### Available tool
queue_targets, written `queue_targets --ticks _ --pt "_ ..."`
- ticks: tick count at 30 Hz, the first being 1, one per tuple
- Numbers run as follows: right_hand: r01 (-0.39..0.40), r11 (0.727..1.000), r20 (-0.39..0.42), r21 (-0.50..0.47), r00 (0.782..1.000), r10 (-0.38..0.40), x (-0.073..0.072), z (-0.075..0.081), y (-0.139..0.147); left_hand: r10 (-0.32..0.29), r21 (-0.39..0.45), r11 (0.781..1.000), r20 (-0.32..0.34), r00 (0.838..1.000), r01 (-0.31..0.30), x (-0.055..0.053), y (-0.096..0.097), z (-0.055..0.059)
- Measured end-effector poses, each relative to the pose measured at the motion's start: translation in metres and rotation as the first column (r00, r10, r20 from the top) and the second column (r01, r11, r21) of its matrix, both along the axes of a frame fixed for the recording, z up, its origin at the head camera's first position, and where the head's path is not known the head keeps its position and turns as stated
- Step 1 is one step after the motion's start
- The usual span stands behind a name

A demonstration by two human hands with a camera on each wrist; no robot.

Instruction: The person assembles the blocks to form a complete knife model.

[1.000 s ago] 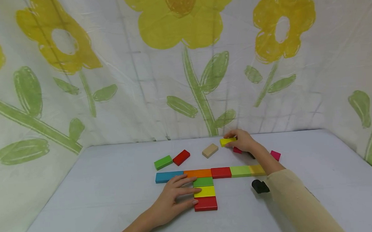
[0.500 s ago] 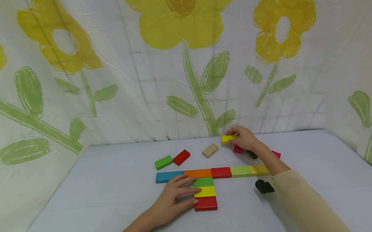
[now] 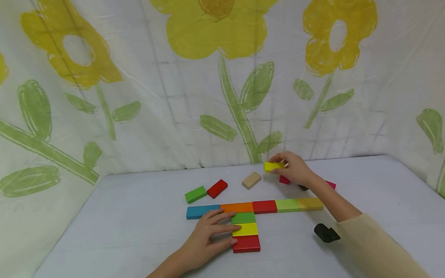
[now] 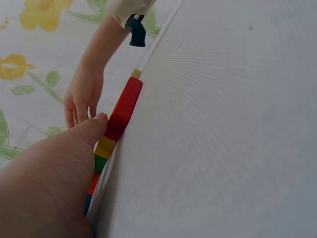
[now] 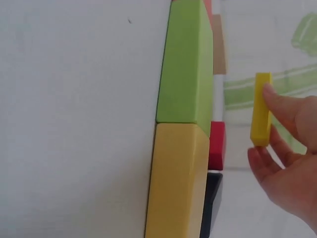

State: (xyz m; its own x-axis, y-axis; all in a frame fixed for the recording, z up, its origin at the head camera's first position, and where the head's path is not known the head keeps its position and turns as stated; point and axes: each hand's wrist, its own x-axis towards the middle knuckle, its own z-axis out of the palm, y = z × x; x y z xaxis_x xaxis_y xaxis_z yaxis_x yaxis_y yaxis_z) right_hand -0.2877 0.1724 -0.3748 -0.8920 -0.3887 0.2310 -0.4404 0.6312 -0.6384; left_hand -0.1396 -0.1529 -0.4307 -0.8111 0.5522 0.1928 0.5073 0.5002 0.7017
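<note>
In the head view my right hand [image 3: 293,169] pinches a yellow block [image 3: 272,167] between thumb and fingers at the table's far side. The right wrist view shows this block [image 5: 260,109] held above the surface. My left hand [image 3: 205,242] lies beside a short column of blocks, its extended fingertips touching them: a green block [image 3: 243,217], a yellow block [image 3: 248,229] and a red block [image 3: 246,244]. The column meets a row made of a blue block [image 3: 200,212], an orange block [image 3: 236,207], another red block [image 3: 264,207], a light green block [image 3: 288,205] and a tan-yellow block [image 3: 311,204].
Behind the row lie a loose green block [image 3: 196,194], a loose red block [image 3: 217,189] and a plain wood block [image 3: 251,180]. Pink blocks [image 3: 284,180] and a dark block [image 3: 303,187] are partly hidden by the right arm. A flowered cloth [image 3: 150,130] hangs behind the table.
The right hand has raised the yellow block slightly, and its forearm and sleeve have swung to the right, uncovering the row's right end. My left hand has stayed in place.
</note>
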Motion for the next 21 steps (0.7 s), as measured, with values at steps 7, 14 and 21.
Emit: queue_targets --ticks 7,14,21 --pt "0.0 1.0 0.019 -0.009 1.0 0.0 0.018 0.002 -0.006 0.014 0.002 1.0 0.023 1.0 -0.014 -0.001 -0.001 -0.001" --pt "0.023 1.0 0.039 -0.011 0.999 -0.023 0.041 0.005 -0.013 0.016 0.001 1.0 0.029 0.999 -0.016 -0.001 -0.002 -0.002" --pt "0.004 1.0 0.042 -0.003 0.999 -0.004 0.063 0.005 -0.017 0.006 0.007 1.0 0.012 1.0 -0.007 -0.001 -0.001 -0.002"
